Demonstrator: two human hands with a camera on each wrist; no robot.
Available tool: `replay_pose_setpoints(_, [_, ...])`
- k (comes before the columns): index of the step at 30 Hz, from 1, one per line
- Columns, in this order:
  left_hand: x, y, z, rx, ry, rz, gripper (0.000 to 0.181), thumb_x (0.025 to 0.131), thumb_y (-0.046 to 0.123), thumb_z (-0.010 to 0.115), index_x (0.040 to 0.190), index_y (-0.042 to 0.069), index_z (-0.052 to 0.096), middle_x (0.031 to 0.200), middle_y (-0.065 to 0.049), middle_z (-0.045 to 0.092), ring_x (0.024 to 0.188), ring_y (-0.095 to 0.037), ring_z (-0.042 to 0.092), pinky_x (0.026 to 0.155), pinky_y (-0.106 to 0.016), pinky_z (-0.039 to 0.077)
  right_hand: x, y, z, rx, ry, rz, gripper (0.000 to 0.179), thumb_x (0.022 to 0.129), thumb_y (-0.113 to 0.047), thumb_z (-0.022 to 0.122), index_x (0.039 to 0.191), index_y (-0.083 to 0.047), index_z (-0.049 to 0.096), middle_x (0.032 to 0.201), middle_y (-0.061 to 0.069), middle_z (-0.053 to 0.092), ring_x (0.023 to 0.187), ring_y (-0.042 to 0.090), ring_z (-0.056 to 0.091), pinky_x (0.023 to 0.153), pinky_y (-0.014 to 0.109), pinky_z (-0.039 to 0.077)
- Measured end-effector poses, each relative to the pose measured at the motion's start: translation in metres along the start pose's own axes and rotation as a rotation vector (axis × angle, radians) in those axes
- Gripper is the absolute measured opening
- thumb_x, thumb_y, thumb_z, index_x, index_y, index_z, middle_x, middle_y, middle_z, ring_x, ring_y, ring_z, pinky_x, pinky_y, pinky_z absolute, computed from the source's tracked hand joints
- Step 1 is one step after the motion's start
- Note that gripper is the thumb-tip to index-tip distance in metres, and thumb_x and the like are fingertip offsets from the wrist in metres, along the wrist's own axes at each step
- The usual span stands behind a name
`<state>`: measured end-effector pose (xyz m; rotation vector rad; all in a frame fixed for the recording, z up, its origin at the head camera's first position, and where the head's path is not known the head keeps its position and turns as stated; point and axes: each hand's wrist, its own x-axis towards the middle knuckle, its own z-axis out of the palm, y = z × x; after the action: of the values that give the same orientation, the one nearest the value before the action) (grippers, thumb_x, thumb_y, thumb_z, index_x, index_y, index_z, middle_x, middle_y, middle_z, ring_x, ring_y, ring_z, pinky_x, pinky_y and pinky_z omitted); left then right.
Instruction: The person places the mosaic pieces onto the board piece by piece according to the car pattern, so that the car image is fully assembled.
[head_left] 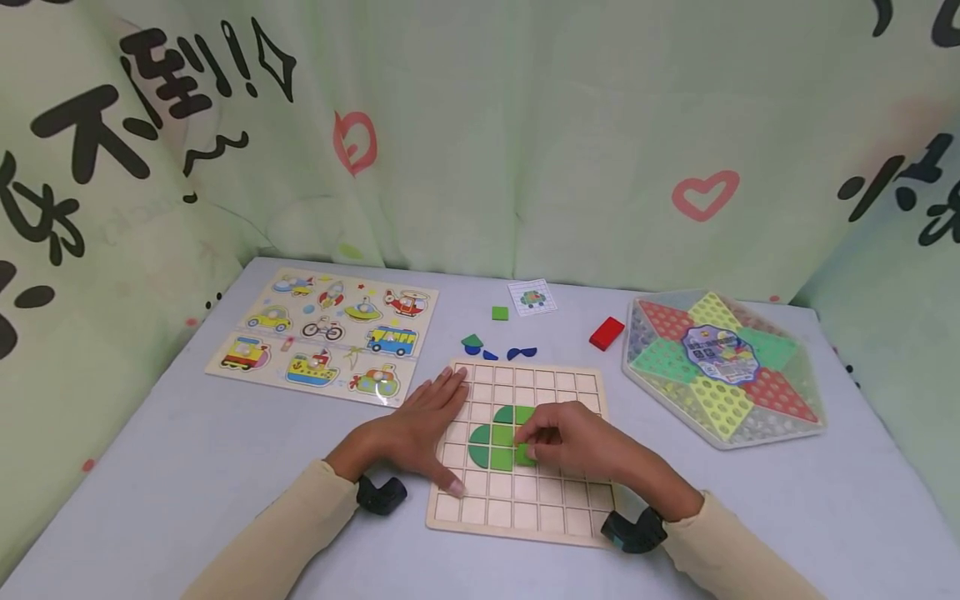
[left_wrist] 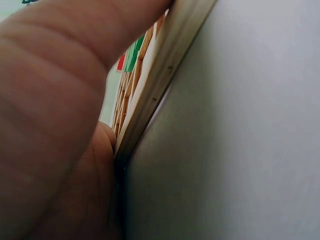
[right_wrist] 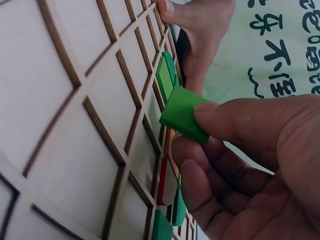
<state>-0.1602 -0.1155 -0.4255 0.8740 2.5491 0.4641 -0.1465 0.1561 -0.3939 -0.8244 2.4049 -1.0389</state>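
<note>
A wooden grid board (head_left: 517,534) lies flat in front of me. My left hand (head_left: 420,427) rests along its left edge, fingers straight on the top corner and thumb lower down on the grid. In the left wrist view the thumb (left_wrist: 55,85) crosses the board's side. My right hand (head_left: 581,437) is over the middle of the board and pinches a green square tile (right_wrist: 181,111) between thumb and fingers, tilted close above the grid. Beside it on the board sit light green squares (head_left: 501,459) and dark green rounded pieces (head_left: 478,435); the right hand partly hides this group.
Behind the board lie a loose green square (head_left: 500,313), small blue pieces (head_left: 522,352), a green triangle (head_left: 472,340), a picture card (head_left: 533,297) and a red block (head_left: 607,333). A vehicle puzzle (head_left: 322,333) is at the left, a hexagonal game box (head_left: 723,367) at the right.
</note>
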Motion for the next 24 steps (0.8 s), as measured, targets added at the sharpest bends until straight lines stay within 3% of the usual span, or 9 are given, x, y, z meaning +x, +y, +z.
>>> replay_pose_setpoints(7, [0.0, 0.0, 0.0, 0.002, 0.0, 0.003, 0.133, 0.064, 0.072, 0.075, 0.156, 0.005, 0.006, 0.162, -0.006, -0.01, 0.145, -0.02, -0.018, 0.117, -0.041, -0.003, -0.001, 0.001, 0.006, -0.05, 0.012, -0.014, 0.019, 0.086, 0.002, 0.068, 0.097, -0.011, 0.075, 0.092, -0.006, 0.065, 0.082, 0.011, 0.057, 0.068, 0.024, 0.051])
replay_pose_setpoints(16, [-0.001, 0.0, -0.001, 0.002, 0.003, 0.006, 0.133, 0.064, 0.071, 0.075, 0.156, 0.005, 0.006, 0.162, -0.007, -0.011, 0.145, -0.021, -0.018, 0.117, -0.041, -0.003, 0.0, -0.004, 0.015, -0.081, 0.081, 0.033, 0.019, 0.085, 0.004, 0.071, 0.099, -0.009, 0.072, 0.087, -0.007, 0.061, 0.077, 0.01, 0.056, 0.067, 0.024, 0.051])
replay_pose_setpoints(24, [0.0, -0.001, 0.0, 0.007, 0.007, 0.006, 0.132, 0.064, 0.071, 0.075, 0.156, 0.006, 0.006, 0.162, -0.006, -0.011, 0.145, -0.02, -0.017, 0.116, -0.041, -0.003, -0.001, -0.007, 0.018, -0.112, 0.095, 0.044, 0.018, 0.083, 0.002, 0.074, 0.098, -0.008, 0.073, 0.085, -0.007, 0.059, 0.075, 0.011, 0.054, 0.064, 0.024, 0.05])
